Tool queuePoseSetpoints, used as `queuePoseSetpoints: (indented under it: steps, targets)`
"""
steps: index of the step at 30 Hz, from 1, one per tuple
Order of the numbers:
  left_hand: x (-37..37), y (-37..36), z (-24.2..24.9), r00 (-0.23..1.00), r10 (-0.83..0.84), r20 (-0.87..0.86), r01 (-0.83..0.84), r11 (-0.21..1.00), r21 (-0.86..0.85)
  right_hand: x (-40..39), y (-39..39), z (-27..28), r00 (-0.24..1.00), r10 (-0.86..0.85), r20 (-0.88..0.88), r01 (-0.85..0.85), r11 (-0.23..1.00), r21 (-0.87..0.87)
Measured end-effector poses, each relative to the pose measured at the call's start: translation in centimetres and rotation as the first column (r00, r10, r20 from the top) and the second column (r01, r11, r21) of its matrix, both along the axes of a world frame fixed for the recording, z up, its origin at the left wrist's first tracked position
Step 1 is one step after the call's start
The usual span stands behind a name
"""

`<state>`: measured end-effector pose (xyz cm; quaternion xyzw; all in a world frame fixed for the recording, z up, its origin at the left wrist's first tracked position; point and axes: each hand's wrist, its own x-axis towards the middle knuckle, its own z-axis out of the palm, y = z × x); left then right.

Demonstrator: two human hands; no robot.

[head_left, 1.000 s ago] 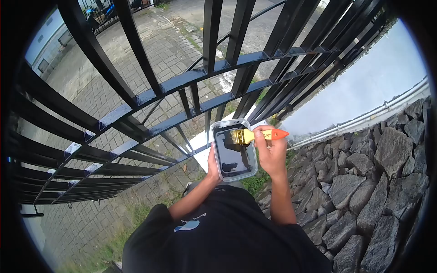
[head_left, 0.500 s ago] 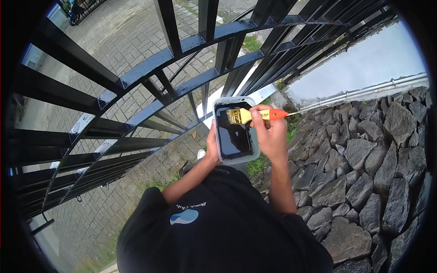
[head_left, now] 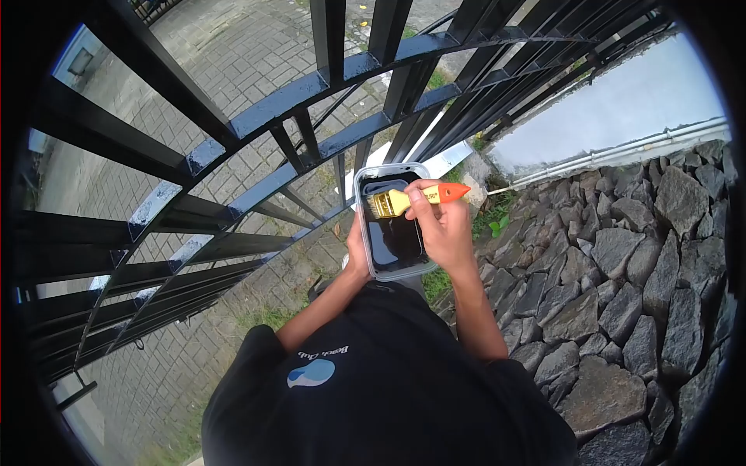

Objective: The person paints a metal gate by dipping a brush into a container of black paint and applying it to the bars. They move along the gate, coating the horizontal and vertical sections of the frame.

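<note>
My right hand [head_left: 444,229] pinches a paintbrush [head_left: 404,202] by its yellow handle, which ends in an orange tip. Its bristles point left, over the far part of a clear plastic container [head_left: 392,275]. Black paint [head_left: 395,242] covers the container's floor and smears its inner walls. Wrapped round the container's left side is my left hand [head_left: 358,247], its fingers partly hidden beneath and behind it. The container is held in front of my black shirt, close to the fence.
A black metal fence [head_left: 268,105] with two curved rails crosses ahead and to the left. Rough dark stones [head_left: 598,311] lie to the right, below a white wall [head_left: 614,116] with thin pipes. Paving bricks [head_left: 233,66] show through the bars.
The paintbrush and my right hand have shifted left and slightly down, bringing the bristles to the container's left wall. My view has turned a little, so the fence appears further right.
</note>
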<state>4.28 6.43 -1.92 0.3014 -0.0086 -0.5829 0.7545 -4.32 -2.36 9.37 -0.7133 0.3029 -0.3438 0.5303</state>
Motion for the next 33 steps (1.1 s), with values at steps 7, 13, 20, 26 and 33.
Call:
queuePoseSetpoints:
  steps: [7,13,20,26,33]
  targets:
    - [0.2,0.3,1.2,0.998,-0.051,0.021,0.050,0.998,0.040,-0.5,0.1,-0.1,1.000,-0.023,0.014,0.020,0.987,0.156]
    - [0.0,-0.3,-0.5,1.000,-0.016,-0.027,0.016,1.000,-0.006,-2.0,-0.3,1.4,0.993,-0.122,0.004,0.122,0.992,-0.018]
    - [-0.4,-0.1,0.4,0.999,0.001,0.032,0.001,0.999,-0.041,-3.4,-0.5,2.3,0.983,-0.182,-0.030,0.177,0.977,-0.121]
    - [-0.9,-0.8,1.4,0.995,-0.037,0.093,0.036,0.999,0.017,-4.1,-1.0,2.1,0.969,-0.241,-0.054,0.224,0.950,-0.216]
    - [-1.1,-1.3,0.6,0.998,-0.060,0.003,0.060,0.998,-0.025,-4.3,-1.1,2.5,0.962,-0.229,-0.150,0.158,0.912,-0.378]
